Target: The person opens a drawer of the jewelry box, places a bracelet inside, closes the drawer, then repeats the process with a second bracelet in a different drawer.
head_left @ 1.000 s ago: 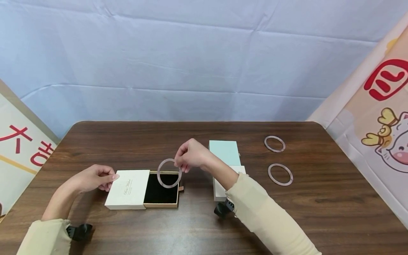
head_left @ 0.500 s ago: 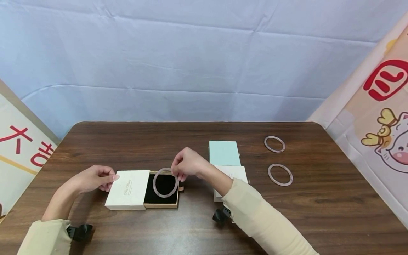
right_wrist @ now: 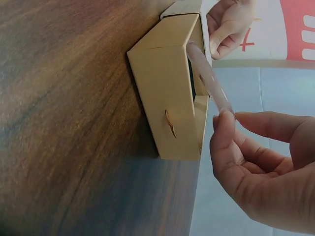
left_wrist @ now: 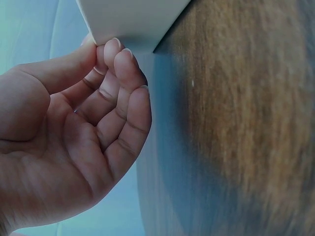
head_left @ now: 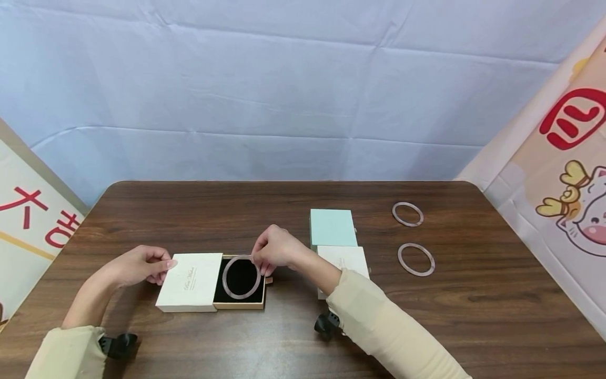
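In the head view my left hand (head_left: 137,266) grips the left end of a white box sleeve (head_left: 189,281); the left wrist view shows thumb and fingertips pinching its corner. A drawer (head_left: 239,306) with gold edges and a black lining sticks out of the sleeve's right side, with a small ribbon tab (right_wrist: 170,124) on its front. My right hand (head_left: 279,247) pinches a pale pinkish bangle (head_left: 224,279) by its upper right edge. In the right wrist view the tilted bangle (right_wrist: 210,78) dips its far side into the drawer, while the pinched side stays above the rim.
A mint-green box (head_left: 333,227) stands behind a second white box (head_left: 343,258), which the right forearm partly hides. Farther right, two more pale bangles lie flat on the wooden table (head_left: 473,295), a back bangle (head_left: 394,212) and a front bangle (head_left: 400,256).
My right hand has come down and slightly left, bringing the bangle from above the drawer's right part to low over the black lining. The left hand and the box sleeve have stayed put.
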The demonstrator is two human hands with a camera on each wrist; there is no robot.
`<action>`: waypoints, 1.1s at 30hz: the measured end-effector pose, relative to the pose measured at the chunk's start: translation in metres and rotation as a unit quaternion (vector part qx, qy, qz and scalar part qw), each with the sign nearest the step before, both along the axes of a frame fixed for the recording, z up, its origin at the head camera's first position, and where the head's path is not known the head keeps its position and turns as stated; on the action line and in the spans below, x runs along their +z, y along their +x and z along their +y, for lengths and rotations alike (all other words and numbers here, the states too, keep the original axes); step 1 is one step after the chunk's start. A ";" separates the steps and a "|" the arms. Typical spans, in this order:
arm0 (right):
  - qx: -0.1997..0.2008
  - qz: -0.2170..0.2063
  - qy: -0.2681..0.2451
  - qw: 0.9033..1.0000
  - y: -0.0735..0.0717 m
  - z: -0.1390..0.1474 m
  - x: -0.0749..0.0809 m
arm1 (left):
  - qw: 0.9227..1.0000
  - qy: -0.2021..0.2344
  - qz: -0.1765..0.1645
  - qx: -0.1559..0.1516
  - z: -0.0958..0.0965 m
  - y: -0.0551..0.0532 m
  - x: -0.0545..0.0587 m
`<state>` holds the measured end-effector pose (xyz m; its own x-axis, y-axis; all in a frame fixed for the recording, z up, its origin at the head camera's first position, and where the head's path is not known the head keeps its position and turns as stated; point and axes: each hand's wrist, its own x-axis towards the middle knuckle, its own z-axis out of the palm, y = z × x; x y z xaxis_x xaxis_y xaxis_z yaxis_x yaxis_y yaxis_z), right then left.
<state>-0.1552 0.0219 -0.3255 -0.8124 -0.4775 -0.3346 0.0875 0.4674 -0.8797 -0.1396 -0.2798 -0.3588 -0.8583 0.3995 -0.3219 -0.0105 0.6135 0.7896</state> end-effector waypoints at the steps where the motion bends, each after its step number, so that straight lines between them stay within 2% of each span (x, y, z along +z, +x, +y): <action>1: -0.001 -0.002 0.000 1.000 0.000 0.000 0.000 | 1.000 0.000 0.000 -0.001 0.000 0.000 0.000; 13: 0.006 -0.006 0.009 1.000 0.000 0.003 -0.002 | 1.000 -0.006 0.005 -0.003 0.000 0.000 -0.001; 25: -0.006 -0.004 0.023 1.000 0.000 0.012 -0.001 | 1.000 0.002 0.006 -0.007 -0.001 -0.002 -0.002; 33: 0.014 -0.022 0.041 0.999 0.003 0.016 -0.008 | 1.000 -0.002 0.000 -0.005 -0.001 -0.002 -0.002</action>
